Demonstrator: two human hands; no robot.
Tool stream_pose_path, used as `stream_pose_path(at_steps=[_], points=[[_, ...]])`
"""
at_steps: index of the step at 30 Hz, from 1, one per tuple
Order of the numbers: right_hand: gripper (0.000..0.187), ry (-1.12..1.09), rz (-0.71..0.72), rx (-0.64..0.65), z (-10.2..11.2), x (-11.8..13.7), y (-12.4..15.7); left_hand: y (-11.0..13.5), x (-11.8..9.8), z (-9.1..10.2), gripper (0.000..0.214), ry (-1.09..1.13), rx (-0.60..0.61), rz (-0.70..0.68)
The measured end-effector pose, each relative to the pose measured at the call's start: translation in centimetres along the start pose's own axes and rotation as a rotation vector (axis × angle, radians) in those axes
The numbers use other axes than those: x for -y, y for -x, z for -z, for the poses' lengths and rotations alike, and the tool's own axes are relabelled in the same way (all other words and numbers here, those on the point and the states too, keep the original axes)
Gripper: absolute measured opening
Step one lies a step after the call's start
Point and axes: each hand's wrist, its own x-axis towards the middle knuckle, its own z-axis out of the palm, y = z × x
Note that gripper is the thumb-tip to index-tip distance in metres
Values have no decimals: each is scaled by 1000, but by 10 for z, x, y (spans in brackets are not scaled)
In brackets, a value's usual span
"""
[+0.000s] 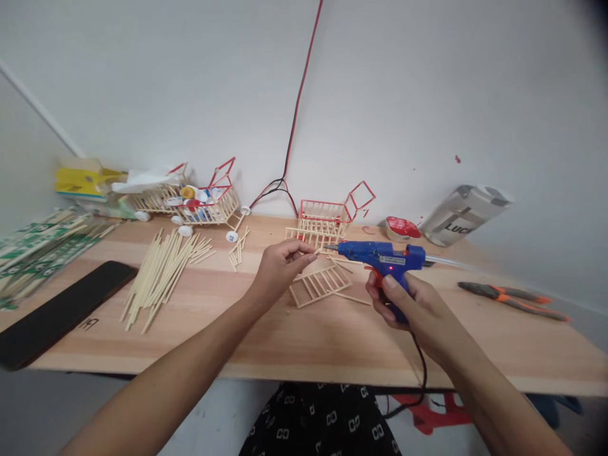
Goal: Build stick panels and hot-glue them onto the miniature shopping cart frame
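My right hand (412,308) is closed round the grip of a blue hot glue gun (382,256), whose nozzle points left. My left hand (280,266) pinches a short wooden stick (311,254) and holds its end just in front of the nozzle. Below them a small ladder-like frame of sticks (319,284) lies flat on the wooden table (304,342). Behind it stands a stick-built cart with a red wire frame (327,218).
A heap of loose wooden sticks (161,272) lies at the left, with a black phone (57,313) and green-wrapped stick packs (33,250). A second stick cart with bottle caps (199,199) stands at the back. Pliers (510,296), a red-stained lid (401,228) and a silver can (463,214) lie at the right.
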Motion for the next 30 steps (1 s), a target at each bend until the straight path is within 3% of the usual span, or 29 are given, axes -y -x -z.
stream_pose_path(at_steps=[30], points=[[34, 56, 37, 44, 1, -5, -3, -1, 0, 0, 15, 32, 2, 0]])
